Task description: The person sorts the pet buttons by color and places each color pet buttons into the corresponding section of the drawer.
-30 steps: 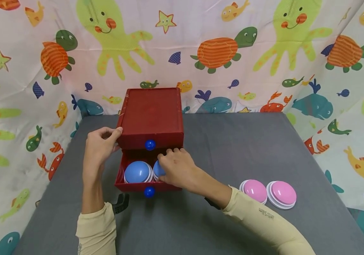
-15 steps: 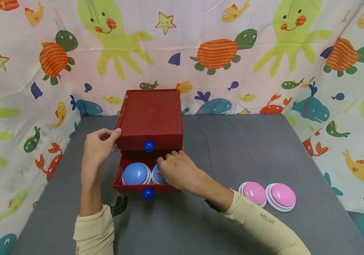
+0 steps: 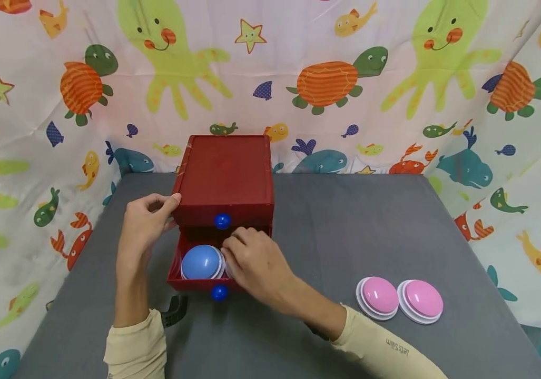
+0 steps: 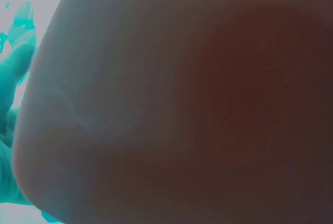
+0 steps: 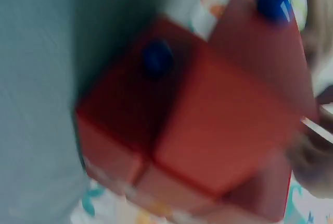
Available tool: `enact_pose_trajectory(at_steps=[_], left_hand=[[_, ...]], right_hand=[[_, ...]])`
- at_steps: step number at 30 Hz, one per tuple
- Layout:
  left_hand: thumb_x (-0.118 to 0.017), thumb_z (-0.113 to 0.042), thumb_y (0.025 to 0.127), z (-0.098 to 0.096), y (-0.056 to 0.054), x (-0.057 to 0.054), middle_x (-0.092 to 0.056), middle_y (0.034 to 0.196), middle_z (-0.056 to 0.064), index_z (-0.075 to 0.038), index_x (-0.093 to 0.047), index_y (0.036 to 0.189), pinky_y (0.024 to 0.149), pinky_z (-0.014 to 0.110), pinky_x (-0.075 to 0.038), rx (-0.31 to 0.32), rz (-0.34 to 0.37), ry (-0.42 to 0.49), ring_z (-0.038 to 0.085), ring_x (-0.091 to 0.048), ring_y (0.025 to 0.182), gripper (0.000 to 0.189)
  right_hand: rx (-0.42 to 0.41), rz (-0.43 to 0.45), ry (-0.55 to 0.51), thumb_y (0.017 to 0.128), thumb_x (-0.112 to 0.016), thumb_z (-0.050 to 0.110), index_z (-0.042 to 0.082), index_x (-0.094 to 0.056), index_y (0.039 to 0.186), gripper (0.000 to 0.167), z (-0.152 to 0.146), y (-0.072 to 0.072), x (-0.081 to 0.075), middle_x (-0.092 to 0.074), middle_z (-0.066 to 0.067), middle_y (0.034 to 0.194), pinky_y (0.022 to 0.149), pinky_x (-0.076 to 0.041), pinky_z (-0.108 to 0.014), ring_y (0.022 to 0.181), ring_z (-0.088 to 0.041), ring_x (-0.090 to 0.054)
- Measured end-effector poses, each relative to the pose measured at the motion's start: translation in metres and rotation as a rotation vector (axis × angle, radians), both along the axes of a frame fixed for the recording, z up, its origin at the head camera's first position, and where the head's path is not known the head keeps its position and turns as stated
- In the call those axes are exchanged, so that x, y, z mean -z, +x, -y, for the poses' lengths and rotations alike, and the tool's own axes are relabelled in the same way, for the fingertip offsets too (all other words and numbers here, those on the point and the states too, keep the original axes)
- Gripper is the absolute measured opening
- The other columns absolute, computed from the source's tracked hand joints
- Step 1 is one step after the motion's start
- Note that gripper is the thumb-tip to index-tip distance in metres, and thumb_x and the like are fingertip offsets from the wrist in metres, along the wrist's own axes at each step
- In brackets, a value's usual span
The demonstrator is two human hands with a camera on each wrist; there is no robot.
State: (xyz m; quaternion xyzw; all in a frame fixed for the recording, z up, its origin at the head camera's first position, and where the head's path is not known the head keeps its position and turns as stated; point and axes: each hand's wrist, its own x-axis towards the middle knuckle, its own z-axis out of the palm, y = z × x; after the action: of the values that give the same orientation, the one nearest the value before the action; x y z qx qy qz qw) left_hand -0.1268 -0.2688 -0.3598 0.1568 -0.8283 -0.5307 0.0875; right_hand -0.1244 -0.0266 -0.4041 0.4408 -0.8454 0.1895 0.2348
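A small red drawer cabinet (image 3: 225, 171) with blue knobs stands on the table, its lower drawer (image 3: 189, 285) pulled out. My left hand (image 3: 144, 218) grips the cabinet's upper left front edge, thumb on the corner. In the drawer's left half sits a blue-domed push button (image 3: 201, 262) on a white base. My right hand (image 3: 258, 266) reaches into the right half, fingers curled round a second push button, mostly hidden by the hand. In the right wrist view, a white rim (image 5: 318, 129) shows at the fingers. The left wrist view is mostly blocked by a blurred surface.
Two pink push buttons (image 3: 380, 296) on white bases lie side by side on the grey table (image 3: 346, 226) at right. A cloth (image 3: 327, 31) printed with sea animals hangs behind and along the sides. The cabinet's upper drawer is closed.
My right hand has shifted slightly left and turned, so its fingers now cover the second button's blue dome. The left hand keeps its grip on the cabinet.
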Motion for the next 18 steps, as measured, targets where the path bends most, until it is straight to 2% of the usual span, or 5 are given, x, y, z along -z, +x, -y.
enact_pose_trajectory(at_steps=[2,4,9,14,18], left_hand=[[-0.059,-0.052,0.103,0.001,0.001,0.001,-0.059,0.142,0.023,0.001,-0.065,0.133,0.091,0.031,-0.057,0.014,0.005,0.011,0.038,-0.065,0.124,0.061],[-0.059,-0.053,0.102,0.001,0.001,0.002,-0.059,0.142,0.022,0.000,-0.065,0.134,0.092,0.032,-0.057,0.017,0.006,0.009,0.038,-0.065,0.125,0.062],[-0.060,-0.056,0.101,0.000,0.001,0.001,-0.060,0.143,0.020,-0.001,-0.066,0.134,0.095,0.032,-0.057,-0.003,0.008,-0.006,0.037,-0.066,0.125,0.064],[-0.059,-0.054,0.102,-0.001,0.000,0.002,-0.059,0.142,0.021,0.000,-0.066,0.132,0.094,0.032,-0.056,-0.011,0.015,-0.006,0.038,-0.066,0.125,0.063],[-0.060,-0.053,0.102,-0.002,-0.001,0.003,-0.059,0.141,0.021,0.001,-0.066,0.130,0.092,0.030,-0.057,-0.030,0.006,0.003,0.038,-0.065,0.125,0.062]], right_hand=[[-0.095,-0.135,-0.171,0.089,-0.081,0.021,0.012,-0.079,0.099,0.013,0.004,0.012,0.012,-0.074,-0.001,0.096,0.077,-0.062,-0.023,0.083,-0.012,-0.069],[-0.152,-0.227,-0.217,0.090,-0.078,0.020,0.013,-0.079,0.098,0.011,0.007,0.027,0.024,-0.075,0.000,0.095,0.079,-0.062,-0.019,0.082,-0.010,-0.069],[-0.164,-0.265,-0.080,0.097,-0.072,0.023,0.013,-0.079,0.106,0.015,0.011,0.051,0.048,-0.076,-0.001,0.106,0.094,-0.061,-0.020,0.093,-0.011,-0.069],[-0.108,-0.327,-0.028,0.089,-0.083,0.022,0.011,-0.080,0.109,0.023,0.013,0.054,0.062,-0.075,-0.004,0.111,0.092,-0.063,-0.024,0.100,-0.016,-0.067],[-0.085,-0.283,-0.002,0.089,-0.083,0.021,0.012,-0.080,0.114,0.027,0.013,0.051,0.062,-0.074,-0.003,0.115,0.093,-0.063,-0.024,0.104,-0.015,-0.065]])
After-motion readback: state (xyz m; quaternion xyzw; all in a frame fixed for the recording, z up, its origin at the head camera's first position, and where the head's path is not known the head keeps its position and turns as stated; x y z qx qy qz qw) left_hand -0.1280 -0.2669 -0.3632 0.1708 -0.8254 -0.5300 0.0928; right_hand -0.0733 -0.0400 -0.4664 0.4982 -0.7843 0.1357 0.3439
